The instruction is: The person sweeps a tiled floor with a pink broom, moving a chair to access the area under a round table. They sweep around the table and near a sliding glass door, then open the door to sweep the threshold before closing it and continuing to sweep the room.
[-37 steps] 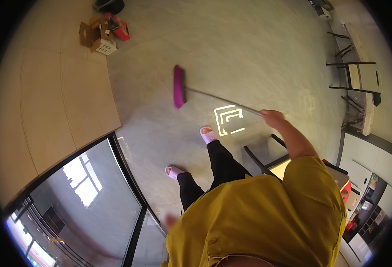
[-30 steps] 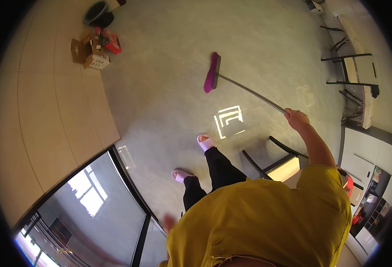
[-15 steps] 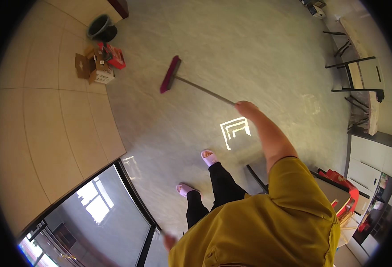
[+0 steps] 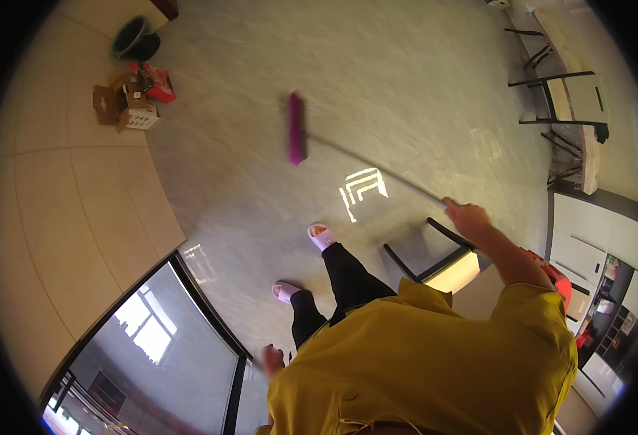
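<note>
My right hand (image 4: 467, 220) is closed around the end of a thin grey handle. It belongs to a broom (image 4: 377, 168), whose purple head (image 4: 296, 129) is on the floor ahead of me, slightly blurred. Low beside my body, my left hand (image 4: 272, 359) looks curled near the glass door. A small dark bit shows by its fingers, but I cannot make out what they hold. My feet, in pale pink slippers (image 4: 322, 235), stand apart on the grey floor (image 4: 225, 159).
An opened cardboard box (image 4: 134, 109) with a red package (image 4: 158, 83) and a dark bucket (image 4: 136, 39) stand along the tiled wall at left. A black-framed chair (image 4: 446, 268) is under my right arm. More chairs (image 4: 562, 100) and white cabinets (image 4: 580, 239) line the right side.
My right hand has swung right and back toward me, drawing the broom head rightward across the floor. The chair by my right arm shows more. My left hand has risen slightly.
</note>
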Motion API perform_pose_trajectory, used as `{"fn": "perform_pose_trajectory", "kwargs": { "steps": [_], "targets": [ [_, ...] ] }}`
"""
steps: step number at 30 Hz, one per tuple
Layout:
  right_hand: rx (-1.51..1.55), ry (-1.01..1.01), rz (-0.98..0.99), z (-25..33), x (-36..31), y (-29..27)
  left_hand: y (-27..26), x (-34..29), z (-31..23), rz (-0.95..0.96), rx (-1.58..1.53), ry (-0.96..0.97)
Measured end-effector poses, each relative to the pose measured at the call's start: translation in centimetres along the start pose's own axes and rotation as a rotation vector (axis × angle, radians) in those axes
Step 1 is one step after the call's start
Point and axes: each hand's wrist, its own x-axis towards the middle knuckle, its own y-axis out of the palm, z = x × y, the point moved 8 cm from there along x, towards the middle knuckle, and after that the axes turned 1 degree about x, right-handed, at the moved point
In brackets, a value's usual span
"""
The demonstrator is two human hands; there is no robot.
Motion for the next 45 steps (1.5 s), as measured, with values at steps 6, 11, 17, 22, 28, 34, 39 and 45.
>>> {"fn": "perform_pose_trajectory", "kwargs": {
  "steps": [6, 11, 17, 22, 28, 34, 39, 45],
  "targets": [
    [-0.188, -0.206, 0.164, 7.7, 4.8, 7.1, 0.5, 1.2, 2.7, 0.159, -0.074, -0.052],
    [-0.296, -0.177, 0.167, 3.0, 7.4, 7.4, 1.1, -1.0, 3.9, 0.152, -0.139, -0.147],
    [-0.548, 0.126, 0.063, -8.9, 7.5, -3.2, 1.2, -1.1, 2.5, 0.129, -0.189, -0.169],
    [-0.565, 0.207, -0.095, -9.8, 9.7, -9.5, 0.5, -0.8, 2.8, 0.093, -0.195, -0.179],
    [-0.621, 0.166, -0.191, -6.4, 8.6, -12.9, -0.2, -1.1, 4.2, 0.046, -0.188, -0.197],
    [-0.444, 0.032, -0.303, -4.4, 1.8, -7.3, -2.8, -0.3, 4.8, -0.041, -0.173, -0.201],
    [-0.113, 0.013, -0.128, 2.8, 0.7, 0.0, -9.6, -0.6, 9.1, -0.618, -0.735, -0.397],
    [-0.165, -0.285, 0.002, 13.7, 2.0, 7.5, -20.4, -12.8, 15.4, -1.088, -0.841, -0.762]
  ]
}}
